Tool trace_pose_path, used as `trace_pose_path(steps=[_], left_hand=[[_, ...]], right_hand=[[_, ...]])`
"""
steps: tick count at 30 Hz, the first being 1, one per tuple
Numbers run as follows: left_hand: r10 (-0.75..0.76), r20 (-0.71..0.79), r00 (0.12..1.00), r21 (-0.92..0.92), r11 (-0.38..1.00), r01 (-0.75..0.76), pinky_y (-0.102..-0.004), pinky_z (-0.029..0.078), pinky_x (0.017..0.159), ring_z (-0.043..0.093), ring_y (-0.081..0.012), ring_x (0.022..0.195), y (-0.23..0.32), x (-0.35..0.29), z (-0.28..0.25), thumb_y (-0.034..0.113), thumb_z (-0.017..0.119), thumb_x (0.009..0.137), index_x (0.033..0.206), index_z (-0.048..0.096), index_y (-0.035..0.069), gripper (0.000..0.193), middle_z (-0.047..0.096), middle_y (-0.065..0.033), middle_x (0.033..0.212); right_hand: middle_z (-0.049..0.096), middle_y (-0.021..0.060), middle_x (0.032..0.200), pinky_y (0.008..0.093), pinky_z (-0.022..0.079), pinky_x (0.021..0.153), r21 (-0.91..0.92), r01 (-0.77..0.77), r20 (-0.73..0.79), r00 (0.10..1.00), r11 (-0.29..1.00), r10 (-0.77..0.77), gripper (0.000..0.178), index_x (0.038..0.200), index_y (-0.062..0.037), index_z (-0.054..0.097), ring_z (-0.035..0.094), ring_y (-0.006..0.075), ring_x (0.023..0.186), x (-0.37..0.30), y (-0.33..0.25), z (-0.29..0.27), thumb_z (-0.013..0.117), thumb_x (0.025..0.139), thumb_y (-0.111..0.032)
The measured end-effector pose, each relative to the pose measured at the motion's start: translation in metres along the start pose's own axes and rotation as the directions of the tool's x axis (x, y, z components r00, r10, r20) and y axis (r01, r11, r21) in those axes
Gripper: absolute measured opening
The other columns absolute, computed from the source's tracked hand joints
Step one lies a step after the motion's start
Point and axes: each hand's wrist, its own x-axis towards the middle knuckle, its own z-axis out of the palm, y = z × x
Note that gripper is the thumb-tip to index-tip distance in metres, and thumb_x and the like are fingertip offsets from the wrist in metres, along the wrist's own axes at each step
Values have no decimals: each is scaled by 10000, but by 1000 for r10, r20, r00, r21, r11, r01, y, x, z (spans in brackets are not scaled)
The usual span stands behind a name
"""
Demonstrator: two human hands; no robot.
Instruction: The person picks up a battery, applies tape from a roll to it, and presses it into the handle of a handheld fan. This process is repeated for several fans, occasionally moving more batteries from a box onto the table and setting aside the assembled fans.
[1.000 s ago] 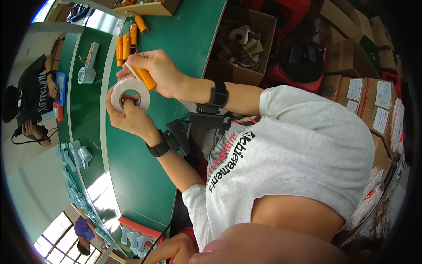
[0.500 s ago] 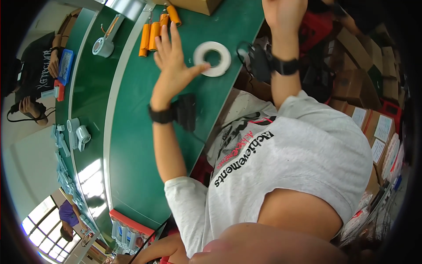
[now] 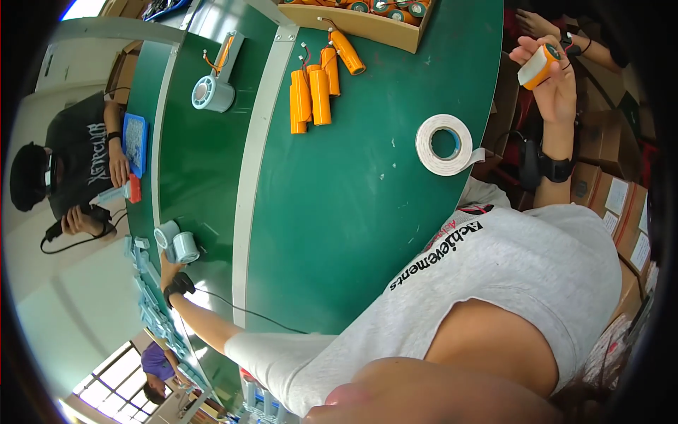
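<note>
At the left, my left hand [image 3: 171, 268] reaches across the green bench with its fingers closed at a pair of light-blue round housings [image 3: 186, 247]; the fingertips are partly hidden behind them. My right hand [image 3: 556, 92], raised past the bench edge at the upper right, holds an orange battery pack [image 3: 537, 71]. A white pad covers one side of the pack and its dark green end shows. Between the hands, a roll of white double-sided tape [image 3: 425, 145] lies flat near the edge, its loose end sticking out.
Several orange battery packs [image 3: 321, 99] with wires lie beside a cardboard box [image 3: 353, 21] of more. Beyond a metal rail [image 3: 248, 184] stands another light-blue housing [image 3: 213, 95] with a handle. A co-worker [image 3: 85, 148] sits opposite by a blue tray [image 3: 134, 145]. Cartons [image 3: 614, 205] stand at the right.
My left hand has gone from open above the bench to the light-blue housings at the left. The battery pack in my right hand now shows. The view has shifted, so the bench appears farther right.
</note>
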Motion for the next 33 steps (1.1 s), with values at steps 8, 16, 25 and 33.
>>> trace_pose_path(steps=[8,16,25,33], left_hand=[[-194,-131,972,-466,878,113,-282,422,569,554,-157,636,126,-41,30,248,628,767,963,535,-36,358,580,-63,748],[-208,-251,945,-819,566,-93,-279,429,517,552,-165,570,182,-127,99,181,503,841,936,549,-34,240,576,-83,695],[-177,-785,593,-71,978,197,-347,467,679,584,-249,783,321,-200,185,102,624,748,1142,476,-56,449,592,-176,897],[464,-300,833,210,885,-417,-402,389,820,504,-293,956,370,-182,90,116,670,683,1050,577,42,386,575,-124,997]], right_hand=[[502,212,1164,401,404,932,97,-7,-52,999,995,12,393,1139,2,464,539,275,1027,11,29,24,583,830,-211],[543,93,972,300,442,817,-224,185,382,920,957,-88,320,941,-13,591,550,200,902,15,62,108,722,649,-30],[548,31,919,239,478,704,-337,48,476,871,940,126,246,881,-15,582,546,112,816,-6,65,160,674,661,46],[574,43,833,249,484,718,-349,-131,455,842,928,290,175,834,1,565,561,116,797,-30,80,147,665,692,21]])
